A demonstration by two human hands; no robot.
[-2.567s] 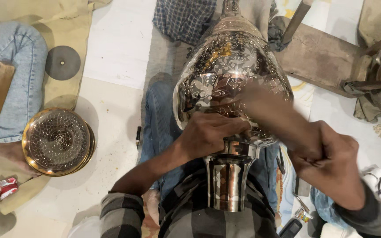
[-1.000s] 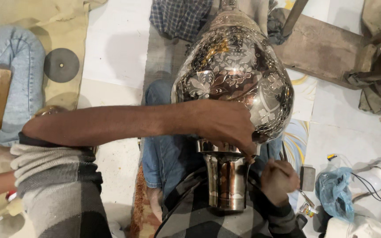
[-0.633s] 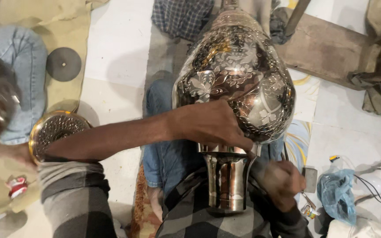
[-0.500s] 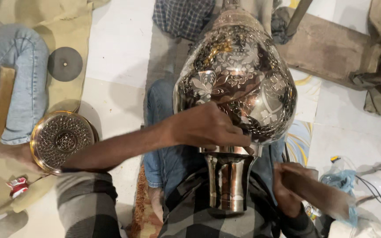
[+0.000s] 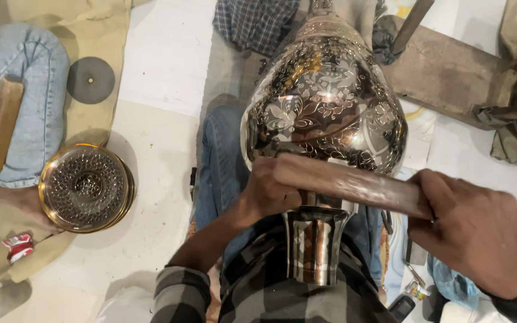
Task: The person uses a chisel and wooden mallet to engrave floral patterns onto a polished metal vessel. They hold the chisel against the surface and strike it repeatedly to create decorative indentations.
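The engraved metal vase (image 5: 324,101) lies across the person's lap. The left hand (image 5: 270,188) grips its neck; the right hand (image 5: 471,230) closes around a wooden stick (image 5: 345,182) touching the vase. A brass bowl (image 5: 85,187) sits well apart on the floor (image 5: 157,66).

— What is seen to carry everything?

— A pale floor (image 5: 163,72) is seen, laid with light tiles. Its left part is covered by a tan cloth (image 5: 100,128).

— What is laid on that cloth?

— A dark round disc (image 5: 91,80) is placed toward the far left. Nearer, a round brass bowl (image 5: 86,188) with a dotted pattern is set, partly over the cloth's edge. A small red packet (image 5: 18,246) is found at the near left.

— And to the right?

— A worn wooden board (image 5: 450,78) is laid at the far right. A crumpled blue cloth (image 5: 450,284) is seen at the near right.
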